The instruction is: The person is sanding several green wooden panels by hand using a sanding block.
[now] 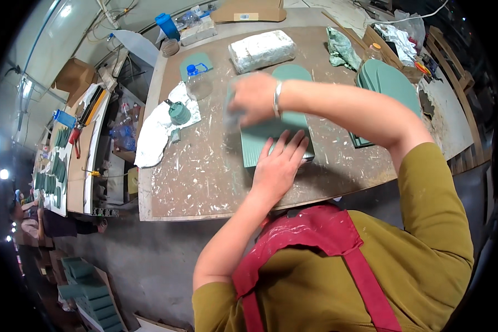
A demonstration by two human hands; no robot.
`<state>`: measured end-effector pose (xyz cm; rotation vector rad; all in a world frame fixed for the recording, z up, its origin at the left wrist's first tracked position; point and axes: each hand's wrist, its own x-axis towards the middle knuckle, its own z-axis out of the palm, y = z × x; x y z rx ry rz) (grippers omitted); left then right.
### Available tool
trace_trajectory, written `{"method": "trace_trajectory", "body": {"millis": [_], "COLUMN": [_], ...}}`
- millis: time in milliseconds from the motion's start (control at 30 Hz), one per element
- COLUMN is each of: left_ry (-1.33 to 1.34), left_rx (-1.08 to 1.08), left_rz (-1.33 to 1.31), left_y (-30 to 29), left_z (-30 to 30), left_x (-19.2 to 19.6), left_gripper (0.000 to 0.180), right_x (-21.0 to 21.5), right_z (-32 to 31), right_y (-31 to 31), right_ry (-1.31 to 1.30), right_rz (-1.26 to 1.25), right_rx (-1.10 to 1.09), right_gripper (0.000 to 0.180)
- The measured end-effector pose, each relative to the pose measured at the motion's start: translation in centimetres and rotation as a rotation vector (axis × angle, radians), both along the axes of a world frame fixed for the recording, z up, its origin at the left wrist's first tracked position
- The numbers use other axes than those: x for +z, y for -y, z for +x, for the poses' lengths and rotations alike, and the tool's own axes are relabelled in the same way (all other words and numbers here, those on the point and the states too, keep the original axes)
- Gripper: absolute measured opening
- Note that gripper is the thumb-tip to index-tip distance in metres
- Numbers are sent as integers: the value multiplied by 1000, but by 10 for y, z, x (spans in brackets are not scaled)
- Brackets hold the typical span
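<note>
A green arch-topped panel (pixel 271 130) lies near the middle of the brown worktable, ribbed along its near edge. Flat on that near part rests my left hand (pixel 278 166), fingers spread and pressing on the surface. My right hand (pixel 253 98), with a silver bracelet at the wrist, reaches across to the panel's far left side. Its fingers are curled and blurred by motion. A greyish smear shows beneath them; I cannot make out what it is. Just beyond the panel lies a white wrapped block (pixel 262 51).
Left on the table are a blue-capped clear bottle (pixel 199 83), a green round container (pixel 179 113) and a white cloth (pixel 159 135). Stacked green arched panels (pixel 393 83) stand at the right, beside a crumpled green-white rag (pixel 343 48). Another person (pixel 36 224) is far left.
</note>
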<state>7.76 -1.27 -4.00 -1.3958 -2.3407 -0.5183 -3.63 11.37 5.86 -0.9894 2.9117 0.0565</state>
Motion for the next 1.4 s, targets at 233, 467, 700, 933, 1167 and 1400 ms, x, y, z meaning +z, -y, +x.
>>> {"method": "trace_trajectory", "body": {"millis": [233,467,700,933,1167,1400], "left_ry": [13,-6,33,60,11,-318], "left_rx": [32,32,126,4,76,-44], "left_rz": [-43,-70,-41,11,11,85], "left_y": [1,-6,-10,-20,-11,-9], "left_z": [3,5,4,-4,10,-11], "left_x": [-2,-1,-12,-16,-8,10], "left_gripper": [51,53,67,71,71,49], "right_x": [-12,-13,-48,-124,-195,-202], "right_z": [-25,-3,97,176,201,187], "right_y": [-40,-64,-100,-145,-158,-179], "right_ry": [222,158,-152,-291,-42,42], "right_rz": [-143,-233,-696,-897,-1438,-1555], "right_rx": [-520,-558,-563,-715,-783,-750], "right_gripper": [51,49,59,48,48,50]}}
